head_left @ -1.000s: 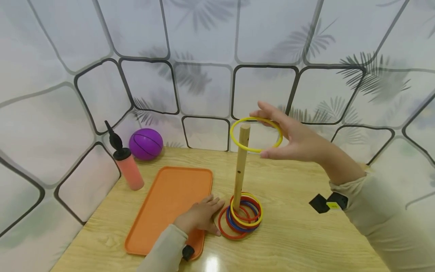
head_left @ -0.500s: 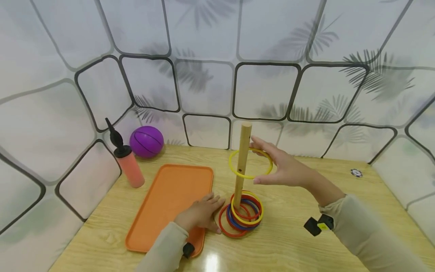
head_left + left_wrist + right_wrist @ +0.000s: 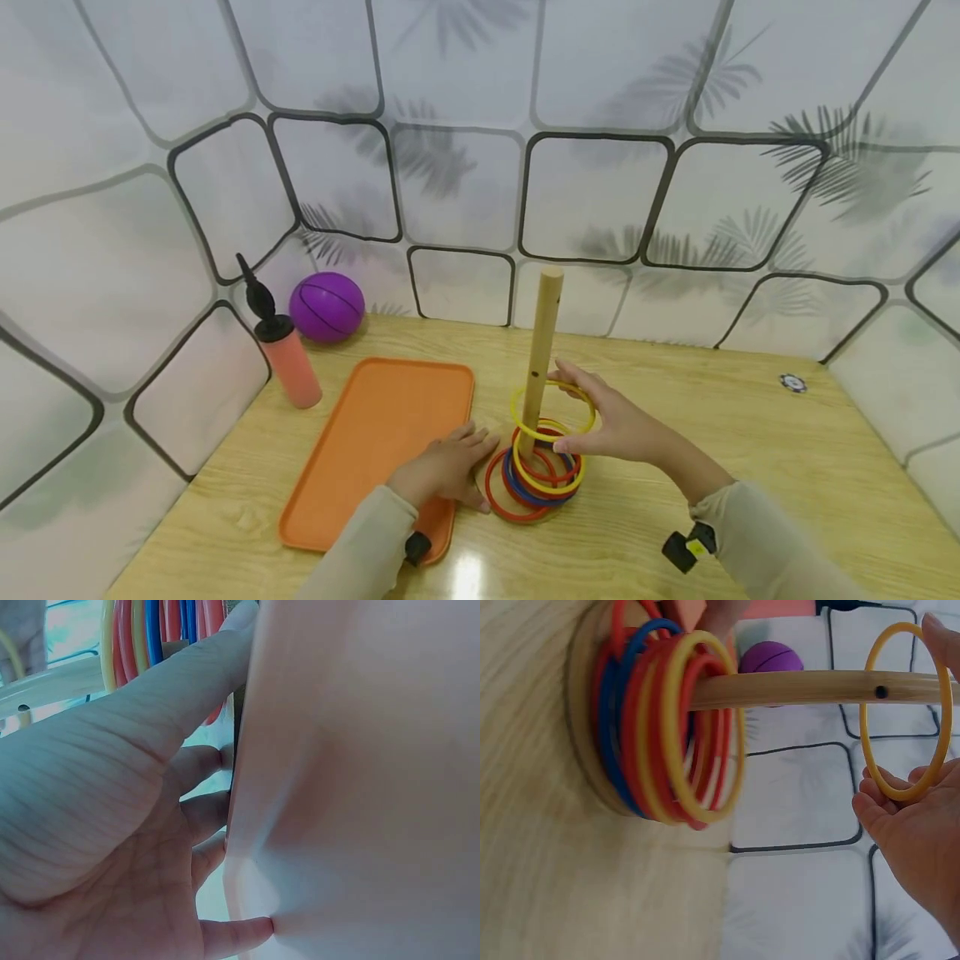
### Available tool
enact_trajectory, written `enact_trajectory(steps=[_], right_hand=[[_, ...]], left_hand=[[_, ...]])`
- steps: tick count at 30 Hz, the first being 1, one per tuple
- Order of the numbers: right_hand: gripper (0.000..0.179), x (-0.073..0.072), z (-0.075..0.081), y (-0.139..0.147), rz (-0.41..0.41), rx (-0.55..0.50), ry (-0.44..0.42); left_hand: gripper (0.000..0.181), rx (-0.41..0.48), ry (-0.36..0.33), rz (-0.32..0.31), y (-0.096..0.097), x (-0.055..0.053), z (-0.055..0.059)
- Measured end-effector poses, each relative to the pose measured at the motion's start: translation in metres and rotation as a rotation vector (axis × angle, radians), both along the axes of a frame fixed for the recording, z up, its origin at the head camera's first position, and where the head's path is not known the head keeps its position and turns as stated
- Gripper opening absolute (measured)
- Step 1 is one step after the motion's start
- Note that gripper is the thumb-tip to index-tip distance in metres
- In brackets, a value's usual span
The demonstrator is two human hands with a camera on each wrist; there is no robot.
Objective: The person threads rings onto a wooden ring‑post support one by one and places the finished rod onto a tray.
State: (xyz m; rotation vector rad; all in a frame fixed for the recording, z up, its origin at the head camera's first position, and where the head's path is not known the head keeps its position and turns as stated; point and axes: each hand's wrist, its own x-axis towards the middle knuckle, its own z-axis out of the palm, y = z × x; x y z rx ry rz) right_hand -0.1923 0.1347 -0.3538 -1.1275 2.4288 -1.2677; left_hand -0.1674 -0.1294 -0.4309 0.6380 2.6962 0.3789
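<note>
My right hand (image 3: 618, 429) holds a yellow ring (image 3: 946, 720) between thumb and fingers. That ring encircles the upright wooden peg (image 3: 542, 358), below its midpoint and above the stack. Red, blue and yellow rings (image 3: 649, 735) lie piled round the foot of the peg on its round wooden base (image 3: 581, 697); one red ring leans out to the left. Beside the pile, my left hand (image 3: 444, 471) rests palm down with spread fingers over the right edge of the orange tray (image 3: 382, 425), its fingertips close to the base.
At the back left a pink hand pump (image 3: 292, 367) with a black top stands beside a purple ball (image 3: 327, 307). A small round chip (image 3: 792, 383) lies at the far right of the wooden table (image 3: 697, 375). Patterned panels (image 3: 457, 192) rise behind and at the sides.
My right hand has lowered the yellow ring from the top of the peg to a little above the stack. The chip has come into view. My left hand stays in place.
</note>
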Motion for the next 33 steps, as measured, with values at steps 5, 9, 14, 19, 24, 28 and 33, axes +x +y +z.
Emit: enact_trajectory(steps=[5, 9, 14, 19, 24, 28, 33], right_hand=[[0.095, 0.001, -0.024, 0.002, -0.014, -0.025, -0.057], [0.096, 0.004, -0.037, 0.004, -0.038, -0.003, -0.08], [0.095, 0.007, -0.053, 0.006, -0.056, 0.027, -0.069], [0.095, 0.01, -0.065, 0.007, -0.077, 0.046, -0.036], [0.092, 0.012, -0.075, 0.012, -0.105, 0.084, -0.014], [0.085, 0.016, -0.081, 0.022, -0.108, 0.098, -0.038], [0.075, 0.023, -0.078, 0.038, -0.112, 0.089, -0.041]], left_hand=[[0.099, -0.01, -0.01, 0.006, 0.0, 0.0, 0.001], [0.1, -0.021, -0.014, 0.01, 0.002, -0.001, 0.001], [0.1, -0.033, -0.002, 0.006, 0.002, 0.001, 0.003], [0.099, -0.042, 0.011, 0.005, 0.002, 0.001, 0.003], [0.1, -0.029, 0.006, -0.011, 0.001, -0.003, 0.0], [0.103, 0.075, -0.062, -0.044, -0.007, -0.007, 0.002], [0.092, 0.239, -0.158, -0.086, -0.032, -0.002, 0.022]])
